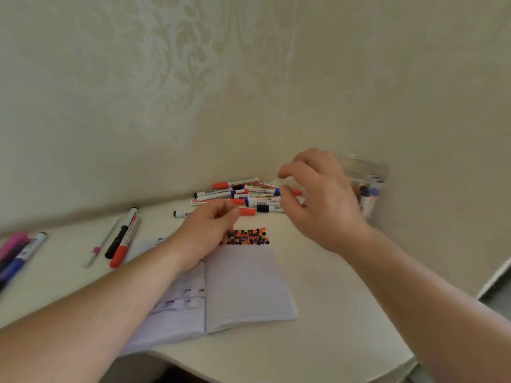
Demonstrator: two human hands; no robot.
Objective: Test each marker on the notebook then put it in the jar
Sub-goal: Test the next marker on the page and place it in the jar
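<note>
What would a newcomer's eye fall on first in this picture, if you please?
Most likely the pile of markers against the wall, red and blue caps jumbled together, with both hands over it: the left hand gripping a red-capped marker, the right hand hovering with loosely curled fingers. Next comes the patch of test dots at the top of the open notebook, and the clear jar behind the right hand.

white table (pixel 318 313) | open notebook (pixel 243 280) | marker pile (pixel 243 194) | jar (pixel 367 183) | loose pens (pixel 121 239)
</note>
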